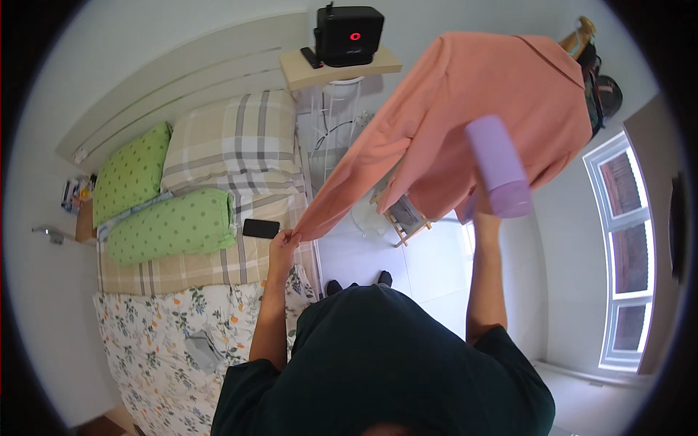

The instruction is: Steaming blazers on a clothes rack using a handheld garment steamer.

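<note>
A salmon-pink long-sleeved jacket (491,82) hangs in front of me, near a wooden hanger or hook (581,38) at the upper right. My left hand (284,242) pinches the cuff of one sleeve and holds that sleeve stretched out down and to the left. My right hand (484,201) is raised before the jacket's lower part and grips a lilac, cylindrical handheld appliance (499,163), whose exact kind I cannot tell. Most of the right hand's fingers are hidden behind the appliance, which is a little blurred.
On the left, a bed carries plaid pillows (234,136), a green dotted bolster (172,226), a black phone (261,229) and a floral cover (163,327). A black device (349,35) stands on a wall shelf (341,71). A small wooden rack (406,218) stands on the floor below the jacket.
</note>
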A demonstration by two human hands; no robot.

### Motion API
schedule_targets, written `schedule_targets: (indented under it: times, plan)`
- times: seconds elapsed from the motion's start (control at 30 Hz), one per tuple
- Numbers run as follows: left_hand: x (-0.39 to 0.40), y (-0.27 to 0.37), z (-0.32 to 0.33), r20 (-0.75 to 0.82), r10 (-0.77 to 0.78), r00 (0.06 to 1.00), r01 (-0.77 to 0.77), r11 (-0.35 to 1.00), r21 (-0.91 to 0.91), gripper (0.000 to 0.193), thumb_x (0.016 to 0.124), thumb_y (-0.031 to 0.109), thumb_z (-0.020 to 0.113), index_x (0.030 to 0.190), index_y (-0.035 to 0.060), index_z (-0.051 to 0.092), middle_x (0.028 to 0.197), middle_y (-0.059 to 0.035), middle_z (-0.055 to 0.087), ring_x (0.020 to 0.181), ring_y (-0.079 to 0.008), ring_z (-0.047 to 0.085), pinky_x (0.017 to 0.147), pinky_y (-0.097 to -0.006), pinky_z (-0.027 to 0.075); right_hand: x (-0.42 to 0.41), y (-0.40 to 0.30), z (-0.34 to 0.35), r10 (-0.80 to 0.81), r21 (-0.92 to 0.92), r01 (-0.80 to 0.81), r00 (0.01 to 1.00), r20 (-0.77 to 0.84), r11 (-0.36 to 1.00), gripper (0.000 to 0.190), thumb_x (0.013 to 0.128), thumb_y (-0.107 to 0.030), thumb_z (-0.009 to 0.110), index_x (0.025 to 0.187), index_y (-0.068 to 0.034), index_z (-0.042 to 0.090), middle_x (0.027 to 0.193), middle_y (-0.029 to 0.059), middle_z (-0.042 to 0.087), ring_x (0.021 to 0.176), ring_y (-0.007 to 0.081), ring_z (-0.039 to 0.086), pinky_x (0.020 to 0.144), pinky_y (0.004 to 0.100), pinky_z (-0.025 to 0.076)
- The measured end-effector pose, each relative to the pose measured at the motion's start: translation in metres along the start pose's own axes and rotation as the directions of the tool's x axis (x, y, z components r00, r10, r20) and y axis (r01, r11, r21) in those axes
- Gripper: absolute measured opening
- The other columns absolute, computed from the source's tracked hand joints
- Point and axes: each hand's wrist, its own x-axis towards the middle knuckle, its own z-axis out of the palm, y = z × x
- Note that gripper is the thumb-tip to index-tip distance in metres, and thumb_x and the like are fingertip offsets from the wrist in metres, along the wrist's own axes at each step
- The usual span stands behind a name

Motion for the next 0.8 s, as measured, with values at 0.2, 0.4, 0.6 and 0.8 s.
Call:
schedule_targets:
  times: [0.2,0.4,0.6,0.8]
  plan:
    - [0.007,0.0,0.004,0.033,-0.069,0.997,0.067,0.996,0.051,0.016,0.09,0.016,0.066,0.098,0.0023,0.062,0.086,0.0007,0.062,0.078,-0.0075,0.057,0.072,-0.0232,0.045,0.072,-0.111,-0.054,0.263,0.357,-0.2,0.955,-0.138,0.912,0.017,0.081,-0.016,0.074,0.089,-0.005,0.064,0.065,0.004,0.058,0.049,0.0121,0.05,0.048,0.0277,0.04]
    - [0.019,-0.011,0.007,0.042,-0.029,0.999,0.026,0.997,0.076,0.017,0.09,0.016,0.065,0.1,0.0017,0.062,0.087,0.0003,0.063,0.078,-0.0076,0.057,0.072,-0.023,0.045,0.015,-0.019,-0.035,-0.064,-0.161,0.071,0.997,0.047,0.984,0.018,0.087,-0.024,0.067,0.095,-0.008,0.065,0.071,0.002,0.057,0.062,0.0133,0.053,0.056,0.031,0.043]
    - [0.019,-0.015,0.014,0.015,-0.049,0.999,0.047,0.992,0.113,0.016,0.09,0.016,0.065,0.098,0.0025,0.062,0.085,0.001,0.063,0.077,-0.0075,0.057,0.071,-0.0238,0.045,-0.105,0.062,-0.015,0.71,-0.27,-0.674,0.545,0.447,0.687,0.037,0.085,-0.026,0.065,0.112,0.0,0.06,0.109,0.0189,0.061,0.103,0.029,0.059,0.088,0.0387,0.045]
    - [0.013,-0.015,0.022,-0.027,0.008,1.0,-0.003,0.984,0.177,0.016,0.09,0.02,0.067,0.092,0.0054,0.063,0.075,0.0047,0.059,0.066,-0.0047,0.052,0.064,-0.0212,0.042,-0.172,0.1,-0.016,0.389,0.089,-0.418,0.892,0.231,0.904,0.025,0.08,-0.021,0.073,0.083,-0.002,0.058,0.059,0.0025,0.053,0.048,0.0128,0.051,0.044,0.0303,0.04]
